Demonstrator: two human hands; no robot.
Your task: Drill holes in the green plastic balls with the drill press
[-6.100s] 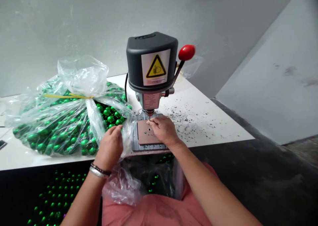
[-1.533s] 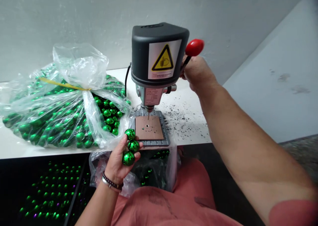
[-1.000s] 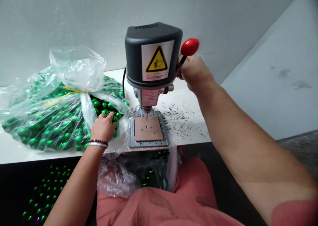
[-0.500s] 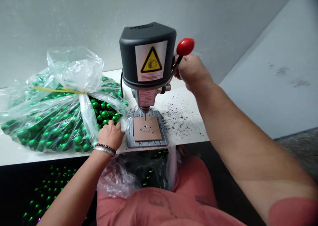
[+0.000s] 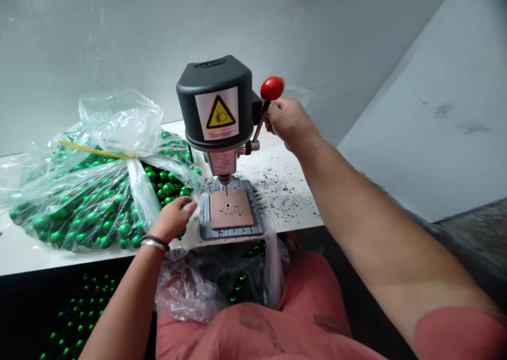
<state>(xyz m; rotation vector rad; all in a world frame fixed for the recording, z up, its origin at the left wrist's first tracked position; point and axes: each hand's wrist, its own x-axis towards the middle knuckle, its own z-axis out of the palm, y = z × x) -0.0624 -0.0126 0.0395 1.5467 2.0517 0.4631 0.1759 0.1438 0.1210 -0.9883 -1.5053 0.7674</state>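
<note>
My right hand (image 5: 291,122) grips the metal lever (image 5: 259,128) of a small black bench drill press (image 5: 216,104), just below the lever's red knob (image 5: 272,88). The thin drill bit (image 5: 227,190) points down above a hole in a square brown board (image 5: 232,220), which lies on the grey slotted base (image 5: 259,228). Left of the base, my left hand (image 5: 174,218) has its fingers curled beside an opening in a clear plastic bag (image 5: 144,191) of shiny green balls (image 5: 168,188). A bit of green shows under those fingers; what they hold is hidden.
Dark shavings (image 5: 281,193) are scattered over the white table (image 5: 303,212) right of the drill press. A yellow tie (image 5: 97,150) cinches the bag's neck. Another clear bag (image 5: 190,291) lies over my lap. More green balls (image 5: 79,312) are below the table at the left.
My left hand has turned and drawn slightly away from the bag's opening. My right hand stays on the lever. The view has shifted a little, so the drill press appears further left and lower.
</note>
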